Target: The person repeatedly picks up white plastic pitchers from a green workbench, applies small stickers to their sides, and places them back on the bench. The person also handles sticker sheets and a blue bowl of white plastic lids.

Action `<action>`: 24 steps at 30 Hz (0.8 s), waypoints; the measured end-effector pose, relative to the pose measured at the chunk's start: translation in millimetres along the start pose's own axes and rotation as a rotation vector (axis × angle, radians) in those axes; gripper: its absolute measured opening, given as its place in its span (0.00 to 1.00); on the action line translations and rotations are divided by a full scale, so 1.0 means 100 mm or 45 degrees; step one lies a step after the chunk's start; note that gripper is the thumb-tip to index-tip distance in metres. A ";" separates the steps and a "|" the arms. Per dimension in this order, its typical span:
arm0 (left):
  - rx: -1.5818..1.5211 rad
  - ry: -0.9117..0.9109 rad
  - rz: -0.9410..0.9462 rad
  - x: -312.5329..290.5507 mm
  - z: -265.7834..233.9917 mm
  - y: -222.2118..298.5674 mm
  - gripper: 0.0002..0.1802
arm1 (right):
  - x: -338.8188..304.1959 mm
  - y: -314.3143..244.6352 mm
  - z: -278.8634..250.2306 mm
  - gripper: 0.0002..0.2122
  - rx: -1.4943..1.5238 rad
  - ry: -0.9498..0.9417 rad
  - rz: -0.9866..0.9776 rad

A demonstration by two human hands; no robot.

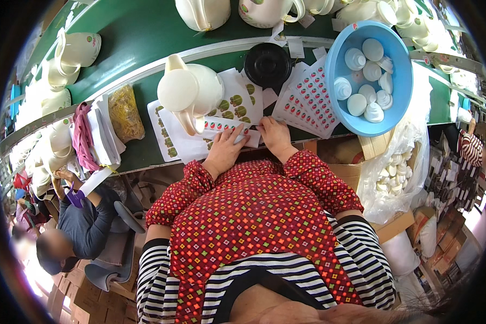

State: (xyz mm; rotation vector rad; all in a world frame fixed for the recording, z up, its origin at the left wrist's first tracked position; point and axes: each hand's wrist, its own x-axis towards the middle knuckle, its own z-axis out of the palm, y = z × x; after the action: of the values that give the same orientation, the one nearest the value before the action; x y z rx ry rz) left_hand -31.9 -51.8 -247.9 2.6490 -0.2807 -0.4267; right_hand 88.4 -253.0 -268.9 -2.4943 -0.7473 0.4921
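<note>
In front of me a strip of red-and-green stickers [217,125] lies on white paper. My left hand [225,150] rests on it, fingers stretched out flat over the paper. Just to the right, my right hand [275,137] is closed, its fingertips pinching the right end of the strip. A white plastic jug [206,89] with a lid stands beyond my left hand. Under and behind it lie sheets with green, brownish stickers [237,105]. Fanned sheets of small red stickers [310,97] lie right of my right hand.
A blue basin [407,81] of white lids stands at the right, beside a black round container [268,63]. More white jugs [202,13] line the green conveyor [129,40]. A yellow packet [126,113] lies left. Another person [94,224] sits at far left; a bag of white parts [394,175] stands lower right.
</note>
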 end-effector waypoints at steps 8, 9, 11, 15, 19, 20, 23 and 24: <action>-0.024 0.006 0.014 -0.01 -0.02 -0.01 0.27 | 0.03 0.01 0.02 0.06 -0.038 -0.020 -0.026; -0.026 0.007 0.017 -0.01 -0.02 -0.02 0.27 | 0.03 0.00 0.01 0.06 -0.029 -0.030 -0.028; -0.033 0.013 0.020 -0.02 -0.02 -0.02 0.27 | 0.04 0.01 0.02 0.06 -0.012 -0.009 -0.032; -0.043 0.020 0.017 -0.02 -0.03 -0.02 0.27 | 0.05 -0.02 0.02 0.06 -0.006 0.050 -0.041; -0.051 0.035 0.026 -0.02 -0.03 -0.03 0.27 | 0.07 -0.01 0.02 0.05 -0.031 0.034 -0.050; -0.052 0.026 0.021 -0.02 -0.03 -0.03 0.27 | 0.09 -0.01 0.00 0.05 -0.041 0.033 -0.051; -0.055 0.009 0.010 -0.02 -0.04 -0.02 0.28 | 0.09 -0.01 -0.04 0.06 -0.059 0.016 -0.068; -0.055 0.007 0.010 -0.01 -0.04 -0.02 0.28 | 0.08 -0.01 -0.05 0.06 -0.064 0.008 -0.076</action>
State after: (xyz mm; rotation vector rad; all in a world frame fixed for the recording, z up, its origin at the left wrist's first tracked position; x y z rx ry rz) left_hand -31.7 -47.9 -245.4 2.6056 -0.2772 -0.4179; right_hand 96.9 -249.0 -266.4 -2.5104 -0.8391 0.4490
